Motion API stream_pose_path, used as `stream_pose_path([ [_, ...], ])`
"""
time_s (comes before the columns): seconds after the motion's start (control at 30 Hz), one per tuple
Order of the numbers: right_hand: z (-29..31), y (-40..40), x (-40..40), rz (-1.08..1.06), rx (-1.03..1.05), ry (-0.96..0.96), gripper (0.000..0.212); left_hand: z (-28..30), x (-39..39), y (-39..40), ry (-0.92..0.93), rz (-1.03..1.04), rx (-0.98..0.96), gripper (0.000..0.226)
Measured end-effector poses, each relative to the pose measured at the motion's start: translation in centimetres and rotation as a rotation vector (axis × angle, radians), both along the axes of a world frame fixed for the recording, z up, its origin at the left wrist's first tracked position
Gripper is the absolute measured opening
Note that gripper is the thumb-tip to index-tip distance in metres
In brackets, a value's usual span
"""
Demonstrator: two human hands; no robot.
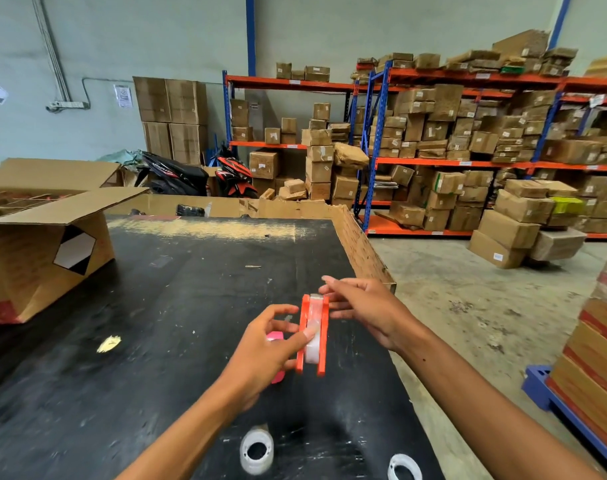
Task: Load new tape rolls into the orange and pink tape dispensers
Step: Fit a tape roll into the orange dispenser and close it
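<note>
Orange dispenser (313, 336) in left hand (264, 351)

An orange plastic tape dispenser (312, 336) is held above a black worktable (156, 323), a pink plastic dispenser (275, 355) just left, two clear tape rolls (256, 452) nearer.

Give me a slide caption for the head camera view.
Left hand holds the orange dispenser with a tape roll inside, right hand alongside, above the black table.
</note>
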State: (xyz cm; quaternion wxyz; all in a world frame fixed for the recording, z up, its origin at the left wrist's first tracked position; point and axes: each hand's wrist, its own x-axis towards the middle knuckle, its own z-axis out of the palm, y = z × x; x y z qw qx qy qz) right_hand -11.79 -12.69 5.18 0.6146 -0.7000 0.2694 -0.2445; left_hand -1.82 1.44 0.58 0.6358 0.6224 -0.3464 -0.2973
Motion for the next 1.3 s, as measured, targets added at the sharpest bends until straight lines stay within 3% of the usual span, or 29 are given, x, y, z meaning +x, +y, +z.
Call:
stream_pose_path([
  [0.1,-2.0,-0.7,-0.6,-0.11,0.024,0.002,0.031,-0.4,-0.2,-1.8,0.104,0.071,0.056,0.033],
  [0.23,-5.2,-1.1,-0.7,-0.08,0.033,0.047,0.031,-2.0,-0.8,-5.1,0.158,0.118,0.143,0.032],
  [0.33,-7.1,-1.7,-0.5,-0.095,0.044,0.07,0.025,-3.7,-0.9,-7.3,0.095,0.155,0.222,0.02],
  [0.53,-9.3,-2.5,0.1,-0.093,0.111,0.144,0.026,-6.6,-0.4,-9.4,-0.093,0.163,0.385,0.021],
  [0.67,-9.9,-2.6,0.0,-0.097,0.122,0.155,0.035,-7.0,-0.4,-9.5,-0.138,0.187,0.405,0.028],
  [0.83,-9.8,-2.7,0.1,-0.095,0.078,0.197,0.03,-5.6,-0.8,-8.5,-0.192,0.154,0.409,0.03],
  [0.93,-9.6,-3.7,0.2,-0.214,-0.083,0.232,0.024,-4.0,-0.3,-6.9,-0.303,0.14,0.351,0.008],
  [1.03,-7.6,-3.7,0.9,-0.24,-0.33,0.19,0.018,-1.9,1.7,-4.8,-0.352,0.236,0.323,0.036],
  [1.13,-5.4,-2.0,3.1,-0.07,-0.48,0.17,0.018,-0.5,4.1,-2.4,-0.401,0.264,0.39,0.056],
  [1.23,-5.6,-0.5,6.1,0.159,-0.604,0.364,0.022,-1.3,5.9,-0.5,-0.431,0.108,0.57,0.078],
  [1.3,-5.9,0.4,7.7,0.255,-0.662,0.55,0.027,-2.5,6.4,0.2,-0.443,-0.033,0.61,0.076],
])
